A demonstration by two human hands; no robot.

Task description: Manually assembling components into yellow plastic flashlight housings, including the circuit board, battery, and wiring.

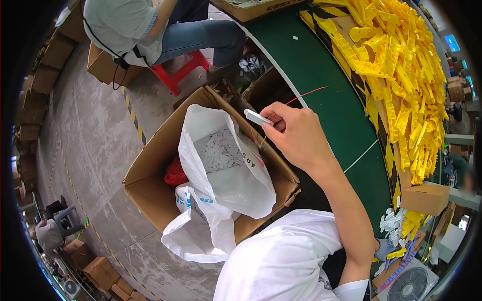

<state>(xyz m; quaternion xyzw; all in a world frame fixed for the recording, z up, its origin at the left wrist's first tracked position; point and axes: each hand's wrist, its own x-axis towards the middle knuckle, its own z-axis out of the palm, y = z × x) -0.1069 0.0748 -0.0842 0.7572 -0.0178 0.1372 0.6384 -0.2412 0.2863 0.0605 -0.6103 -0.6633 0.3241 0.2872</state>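
Observation:
My left hand (296,133) reaches over the near side of a cardboard box, its fingers pinched on a small white plastic piece (257,117). Below the fingers, inside the box (150,165), a white sack (198,133) stands open with many small whitish pieces (221,150) in it. Another white bag (201,241) hangs over the box's lower edge, and a red bundle (175,172) lies beside the sacks. Past my left elbow, a grey-blue covered shape, apparently my right hand (385,249), shows in part near white and yellow pieces; its fingers are not clear.
A green table (321,65) curves along the right, heaped with yellow plastic parts (396,85). A thin red strand (309,94) crosses its edge. A small carton (424,198) and a fan (409,286) are at right. Another person sits on a red stool (175,75) at upper left.

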